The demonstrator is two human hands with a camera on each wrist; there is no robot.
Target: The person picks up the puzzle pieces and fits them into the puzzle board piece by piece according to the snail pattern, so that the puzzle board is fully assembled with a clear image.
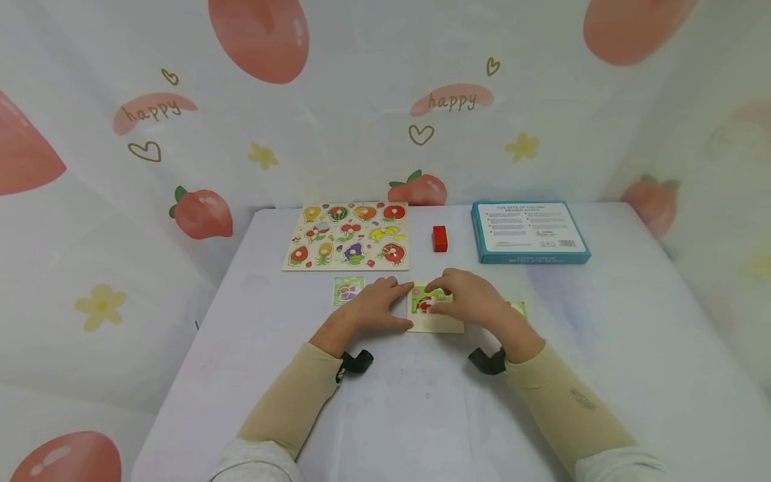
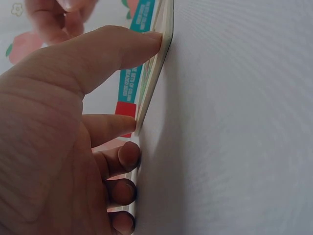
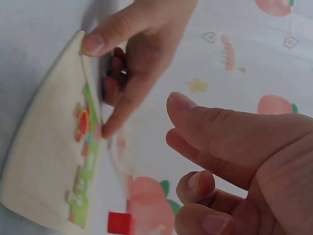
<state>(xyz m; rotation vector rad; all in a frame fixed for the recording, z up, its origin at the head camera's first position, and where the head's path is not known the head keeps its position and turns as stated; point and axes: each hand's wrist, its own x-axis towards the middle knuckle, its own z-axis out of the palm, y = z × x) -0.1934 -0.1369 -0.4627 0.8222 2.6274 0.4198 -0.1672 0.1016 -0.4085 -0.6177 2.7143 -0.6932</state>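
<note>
Cloth (image 1: 361, 147), pale and printed with peaches and the word "happy", hangs behind the white-covered table (image 1: 421, 415) beside which I stand. Toward the table's back lie, at left, the fruit-peg board (image 1: 346, 268) and, at right, the blue-edged box (image 1: 530, 231). Nearer the person, the right hand (image 1: 472, 298) is held over the tray (image 1: 436, 324), thumb and fingers curved, a gap between their tips and nothing in it. The left hand (image 1: 375, 304) is spread against the tray's left edge — thumb at the near corner, index finger at the far one — touching it without closing around it. The tray, light wood with a bright picture panel (image 1: 421, 304) along its far side, lies between both hands. A small green-bordered card (image 1: 348, 291) sits just beyond the left hand; another card (image 1: 519, 308) is mostly hidden behind the right wrist. The red block (image 1: 440, 239), smallest, rests between board and box.
</note>
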